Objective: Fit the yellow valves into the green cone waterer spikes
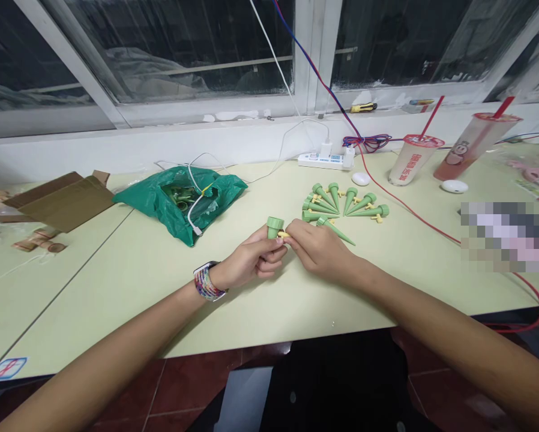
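Near the table's middle, my left hand (254,258) is closed around a green plastic watering spike (275,224), its wide ribbed cap pointing up. A small yellow valve (283,234) sticks out of the spike's side toward the right. My right hand (321,249) pinches that valve between thumb and fingers. Most of the held spike's body is hidden by my left hand. Just beyond my right hand, several similar green spikes with yellow valves (350,197) lie fanned out, tips inward. One more spike (339,231) lies close to my right knuckles.
An open green plastic bag (146,201) with green parts inside sits at left, a white cable across it. Cardboard (65,201) lies farther left. Behind are a power strip (308,161) and two drink cups (413,161) (470,147). A red cable (413,210) crosses the right side.
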`<state>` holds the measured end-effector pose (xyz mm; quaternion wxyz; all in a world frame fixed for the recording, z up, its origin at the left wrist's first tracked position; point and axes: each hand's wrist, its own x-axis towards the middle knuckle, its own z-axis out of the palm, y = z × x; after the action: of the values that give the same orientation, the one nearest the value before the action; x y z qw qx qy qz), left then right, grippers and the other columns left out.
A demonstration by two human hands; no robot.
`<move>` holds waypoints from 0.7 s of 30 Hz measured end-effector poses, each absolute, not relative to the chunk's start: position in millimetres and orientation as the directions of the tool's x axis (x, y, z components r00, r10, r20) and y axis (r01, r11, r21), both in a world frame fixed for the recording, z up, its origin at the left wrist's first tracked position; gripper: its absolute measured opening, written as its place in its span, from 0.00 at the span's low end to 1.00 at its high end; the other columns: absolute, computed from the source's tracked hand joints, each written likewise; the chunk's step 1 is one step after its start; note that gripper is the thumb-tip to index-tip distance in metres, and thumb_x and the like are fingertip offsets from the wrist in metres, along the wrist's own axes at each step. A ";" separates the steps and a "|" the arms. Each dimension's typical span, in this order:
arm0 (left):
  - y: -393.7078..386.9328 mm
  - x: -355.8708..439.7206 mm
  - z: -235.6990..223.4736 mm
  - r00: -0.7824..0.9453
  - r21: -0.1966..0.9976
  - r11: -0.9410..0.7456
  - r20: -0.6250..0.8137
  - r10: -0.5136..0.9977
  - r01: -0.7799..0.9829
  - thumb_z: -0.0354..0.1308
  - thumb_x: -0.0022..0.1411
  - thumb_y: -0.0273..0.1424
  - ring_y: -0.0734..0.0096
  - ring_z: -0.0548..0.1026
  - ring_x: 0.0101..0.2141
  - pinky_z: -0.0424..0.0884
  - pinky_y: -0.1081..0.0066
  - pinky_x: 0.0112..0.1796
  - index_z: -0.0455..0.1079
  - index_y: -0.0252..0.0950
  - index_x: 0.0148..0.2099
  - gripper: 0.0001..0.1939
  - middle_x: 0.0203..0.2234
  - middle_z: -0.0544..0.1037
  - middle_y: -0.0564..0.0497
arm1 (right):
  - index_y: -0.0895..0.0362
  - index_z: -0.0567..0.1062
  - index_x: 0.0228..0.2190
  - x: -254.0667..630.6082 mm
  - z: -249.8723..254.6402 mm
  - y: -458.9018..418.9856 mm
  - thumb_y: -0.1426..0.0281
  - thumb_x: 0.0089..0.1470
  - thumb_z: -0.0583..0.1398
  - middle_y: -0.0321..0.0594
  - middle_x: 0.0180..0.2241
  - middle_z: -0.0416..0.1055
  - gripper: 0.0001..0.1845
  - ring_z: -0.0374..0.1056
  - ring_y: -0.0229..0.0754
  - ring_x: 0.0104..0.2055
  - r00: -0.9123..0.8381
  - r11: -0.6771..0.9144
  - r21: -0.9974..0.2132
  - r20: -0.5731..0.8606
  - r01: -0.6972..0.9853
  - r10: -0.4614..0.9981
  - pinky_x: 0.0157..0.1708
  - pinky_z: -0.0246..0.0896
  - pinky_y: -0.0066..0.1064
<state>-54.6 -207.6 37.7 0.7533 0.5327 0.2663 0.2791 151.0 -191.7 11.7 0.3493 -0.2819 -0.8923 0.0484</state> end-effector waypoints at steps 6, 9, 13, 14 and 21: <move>-208.4 -53.0 34.1 0.656 0.955 0.269 -0.124 0.745 -0.125 0.53 0.71 0.33 0.82 0.40 0.19 0.41 0.79 0.19 0.51 0.41 0.36 0.13 0.22 0.48 0.63 | 0.56 0.67 0.32 149.3 18.4 -192.0 0.68 0.73 0.47 0.41 0.30 0.65 0.16 0.48 0.40 0.24 -0.636 0.812 -0.085 0.577 0.577 0.513 0.24 0.37 0.35; -209.9 -49.9 34.2 0.625 0.962 0.245 -0.116 0.771 -0.123 0.54 0.66 0.30 0.81 0.40 0.19 0.41 0.79 0.20 0.50 0.42 0.37 0.12 0.22 0.49 0.63 | 0.56 0.67 0.32 149.0 18.2 -191.6 0.70 0.71 0.48 0.41 0.29 0.64 0.14 0.46 0.40 0.24 -0.639 0.804 -0.027 0.591 0.595 0.493 0.24 0.35 0.35; -212.7 -45.6 35.2 0.614 0.971 0.209 -0.092 0.784 -0.120 0.54 0.58 0.26 0.81 0.43 0.19 0.43 0.79 0.20 0.52 0.42 0.39 0.13 0.22 0.51 0.63 | 0.56 0.67 0.33 149.6 15.6 -192.6 0.71 0.71 0.49 0.41 0.29 0.65 0.13 0.46 0.40 0.24 -0.633 0.799 -0.053 0.580 0.599 0.513 0.24 0.37 0.35; -213.5 -44.9 35.5 0.610 0.974 0.198 -0.090 0.787 -0.113 0.54 0.58 0.26 0.82 0.44 0.19 0.44 0.79 0.20 0.52 0.42 0.39 0.13 0.23 0.52 0.63 | 0.56 0.67 0.33 149.8 15.2 -193.1 0.70 0.71 0.48 0.41 0.30 0.66 0.14 0.47 0.40 0.24 -0.628 0.798 -0.078 0.573 0.598 0.527 0.24 0.37 0.34; -216.8 -43.1 37.6 0.586 0.987 0.158 -0.107 0.803 -0.036 0.57 0.65 0.30 0.82 0.46 0.18 0.46 0.79 0.21 0.52 0.42 0.40 0.13 0.22 0.52 0.64 | 0.56 0.66 0.35 153.6 17.7 -194.9 0.67 0.73 0.48 0.41 0.33 0.68 0.13 0.54 0.40 0.27 -0.627 0.815 -0.220 0.543 0.537 0.559 0.26 0.41 0.34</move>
<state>-43.1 -216.8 37.6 0.6827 0.5716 0.3358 0.3073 153.6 -194.9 17.7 0.3070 -0.3039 -0.9017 0.0183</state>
